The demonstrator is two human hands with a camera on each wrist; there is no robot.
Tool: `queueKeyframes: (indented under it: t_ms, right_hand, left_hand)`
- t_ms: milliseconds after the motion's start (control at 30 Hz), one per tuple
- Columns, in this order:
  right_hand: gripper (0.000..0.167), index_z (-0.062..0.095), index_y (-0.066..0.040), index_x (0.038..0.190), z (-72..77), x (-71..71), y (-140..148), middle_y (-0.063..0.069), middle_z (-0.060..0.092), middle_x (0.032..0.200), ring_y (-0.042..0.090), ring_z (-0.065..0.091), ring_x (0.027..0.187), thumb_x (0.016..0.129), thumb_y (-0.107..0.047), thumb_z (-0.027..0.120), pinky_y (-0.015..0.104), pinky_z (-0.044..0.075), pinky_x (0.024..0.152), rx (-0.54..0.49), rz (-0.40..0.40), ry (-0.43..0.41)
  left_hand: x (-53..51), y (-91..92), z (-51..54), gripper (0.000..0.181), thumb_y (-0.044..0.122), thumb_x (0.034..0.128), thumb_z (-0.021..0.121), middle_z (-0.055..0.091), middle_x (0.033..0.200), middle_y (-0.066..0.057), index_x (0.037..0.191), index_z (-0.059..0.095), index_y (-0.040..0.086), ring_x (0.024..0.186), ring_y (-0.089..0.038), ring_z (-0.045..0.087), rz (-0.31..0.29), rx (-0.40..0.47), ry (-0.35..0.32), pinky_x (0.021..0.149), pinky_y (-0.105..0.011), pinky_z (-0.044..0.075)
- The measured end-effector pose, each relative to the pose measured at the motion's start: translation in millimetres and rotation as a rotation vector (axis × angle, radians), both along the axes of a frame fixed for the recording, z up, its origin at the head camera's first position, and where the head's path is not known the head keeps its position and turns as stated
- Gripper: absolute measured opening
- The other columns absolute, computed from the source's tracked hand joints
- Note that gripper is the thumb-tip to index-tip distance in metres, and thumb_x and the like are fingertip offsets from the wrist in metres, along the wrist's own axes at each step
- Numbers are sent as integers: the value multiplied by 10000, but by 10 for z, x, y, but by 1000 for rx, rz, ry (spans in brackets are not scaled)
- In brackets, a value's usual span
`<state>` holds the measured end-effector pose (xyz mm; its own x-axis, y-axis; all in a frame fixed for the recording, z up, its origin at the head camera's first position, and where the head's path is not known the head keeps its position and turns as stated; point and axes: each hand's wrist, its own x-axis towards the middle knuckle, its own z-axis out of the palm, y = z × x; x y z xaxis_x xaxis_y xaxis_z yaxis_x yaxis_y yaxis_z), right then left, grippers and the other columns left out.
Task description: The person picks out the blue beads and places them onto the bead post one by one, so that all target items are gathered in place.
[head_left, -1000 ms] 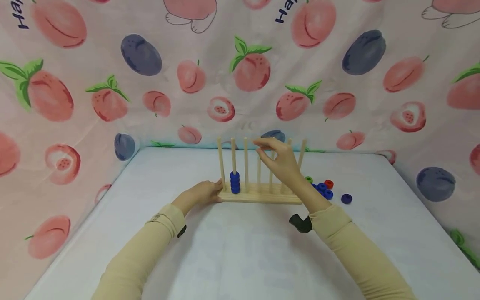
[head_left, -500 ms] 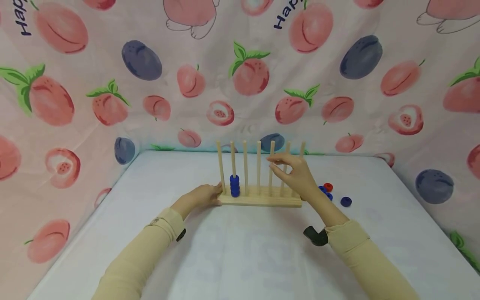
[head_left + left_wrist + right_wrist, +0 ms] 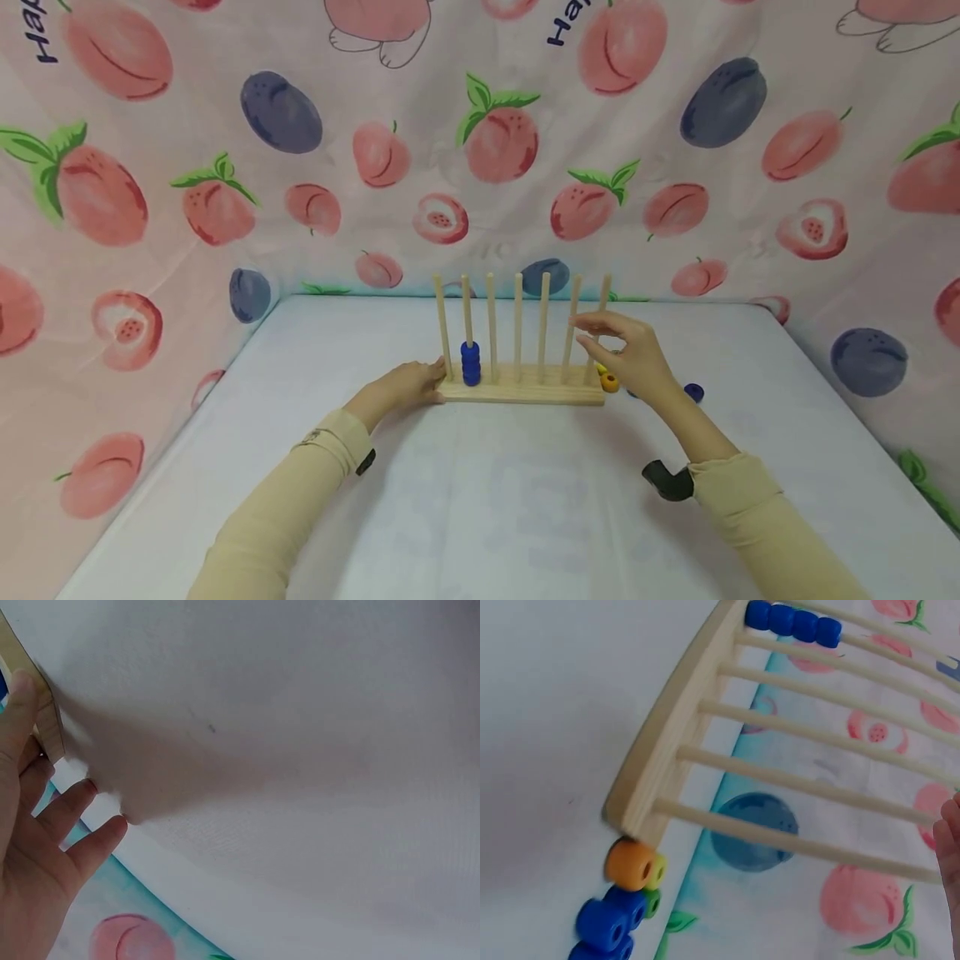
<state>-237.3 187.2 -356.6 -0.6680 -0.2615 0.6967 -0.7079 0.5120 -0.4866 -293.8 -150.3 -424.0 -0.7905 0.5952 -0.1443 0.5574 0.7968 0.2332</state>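
The right wrist view shows you, at its lower left, a green bead (image 3: 652, 904), which the head view does not. Your left hand (image 3: 405, 385) grips the left end of the peg rack (image 3: 525, 393); your right hand (image 3: 632, 354) is loose, thumb and forefinger curved with a gap between. The rack stands at the head view's centre, long axis left to right, pegs (image 3: 518, 325) pointing up.

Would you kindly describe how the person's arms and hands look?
Both sleeves are long and cream-coloured. The left cuff bears a small dark marking. The left hand and right hand wear no gloves. A dark, curved piece juts out beside the right cuff.
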Motion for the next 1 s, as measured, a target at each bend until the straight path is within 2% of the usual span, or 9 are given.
queueKeyframes:
  t_ms: [200,367,500,567,633,733,1000]
  right_hand:
    - [264,669,25,1057,-73,9,236,175,710,1006,92,653,899,797,64,687,9,432,828,32,-45,-37]
    - [260,663,23,1052,-123,-32,396,170,715,976,103,660,860,796,60,691,-6,433,789,62,-92,-37]
    - [264,653,29,1067,-151,-30,500,180,712,988,5,634,872,805,41,689,19,459,770,82,-108,-68]
    - [270,645,29,1080,-169,-23,553,183,707,1006,38,640,889,813,33,684,121,530,772,106,-116,-102]
    - [270,639,37,1086,-192,-16,609,190,702,1018,131,656,904,819,31,680,262,571,776,137,-122,-134]
    - [262,636,53,1083,-238,-13,690,207,695,1028,311,649,923,826,23,676,456,549,782,181,-118,-187]
    - [276,627,59,1111,-332,-63,818,222,675,1081,368,644,970,853,-29,666,499,534,833,271,-113,-311]
  left_hand:
    - [0,-4,30,635,302,911,601,379,1447,-219,1416,368,-4,1222,-426,495,26,-28,-12,1046,-493,403]
    - [10,-16,47,614,316,935,556,290,1507,-182,1427,359,8,1297,-412,424,38,-72,-17,1080,-501,363]
    - [13,-16,65,606,320,934,560,289,1513,-169,1424,371,16,1298,-408,426,36,-78,-2,1069,-507,374]
    - [11,-13,67,607,321,929,570,300,1510,-161,1421,379,22,1297,-400,431,37,-69,5,1069,-503,377]
    - [9,-12,64,611,318,928,574,306,1508,-156,1424,373,24,1302,-391,430,37,-51,4,1075,-496,373]
    - [10,-12,42,611,311,934,569,310,1503,-167,1425,365,12,1308,-388,422,23,-22,1,1081,-490,367]
    - [59,-22,-20,608,292,948,551,285,1519,-168,1444,333,18,1325,-410,391,60,-5,-42,1076,-525,358]
